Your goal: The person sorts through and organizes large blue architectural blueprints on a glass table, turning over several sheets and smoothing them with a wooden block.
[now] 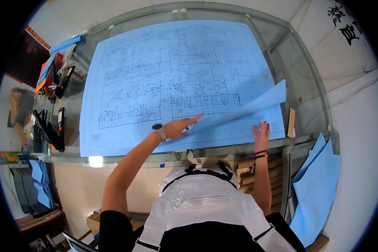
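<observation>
A large blue sheet [134, 88] printed with building floor plans covers most of the glass-topped table [277, 54]. Along its near right part a flap [256, 103] is raised and curls over, running from near the middle to the right edge. My left hand [178, 127], a watch on its wrist, lies at the inner end of this curl with its fingers stretched out. My right hand [261, 133] is over the near right corner of the sheet, below the flap, palm turned up and fingers spread. Neither hand grips anything that I can see.
Black staplers [50, 132] stand at the table's left, with piled papers and a blue roll [66, 43] behind. A wooden block [291, 122] lies beside the sheet's right edge. Folded blue sheets [317, 189] hang at lower right. Brown rolls [248, 178] sit under the table.
</observation>
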Available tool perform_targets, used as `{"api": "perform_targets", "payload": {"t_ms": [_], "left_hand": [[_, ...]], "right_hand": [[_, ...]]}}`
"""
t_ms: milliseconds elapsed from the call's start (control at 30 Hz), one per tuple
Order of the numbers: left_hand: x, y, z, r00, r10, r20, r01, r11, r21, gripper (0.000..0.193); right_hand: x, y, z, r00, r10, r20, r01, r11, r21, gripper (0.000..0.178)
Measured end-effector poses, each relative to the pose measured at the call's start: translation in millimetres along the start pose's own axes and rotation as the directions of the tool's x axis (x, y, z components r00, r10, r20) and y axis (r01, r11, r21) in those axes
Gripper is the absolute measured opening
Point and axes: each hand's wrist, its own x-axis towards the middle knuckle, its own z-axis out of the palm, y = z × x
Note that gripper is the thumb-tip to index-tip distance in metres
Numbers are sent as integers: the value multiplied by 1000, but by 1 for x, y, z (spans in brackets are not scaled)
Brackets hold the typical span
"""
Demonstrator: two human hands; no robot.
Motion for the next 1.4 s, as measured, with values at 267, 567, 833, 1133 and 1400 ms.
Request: {"api": "perform_targets", "payload": {"t_ms": [267, 567, 833, 1133, 1400], "left_hand": [[-133, -82, 84, 584, -144, -799, 547, 797, 256, 77], [-170, -164, 127, 8, -891, -455, -820, 254, -512, 52], [-162, -166, 89, -62, -960, -271, -802, 210, -560, 36], [-136, -171, 96, -235, -955, -181, -733, 297, -612, 34], [-133, -172, 101, -294, -932, -212, -705, 361, -611, 31]], "right_hand": [[7, -8, -1, 983, 172, -56, -151, 950, 272, 62], [49, 18, -5, 917, 306, -255, -287, 951, 112, 33], [7, -57, 38, 999, 15, -33, -8, 977, 211, 29], [41, 35, -23, 847, 348, -401, -233, 922, 309, 47], [29, 29, -28, 933, 6, -360, 66, 980, 189, 54]]}}
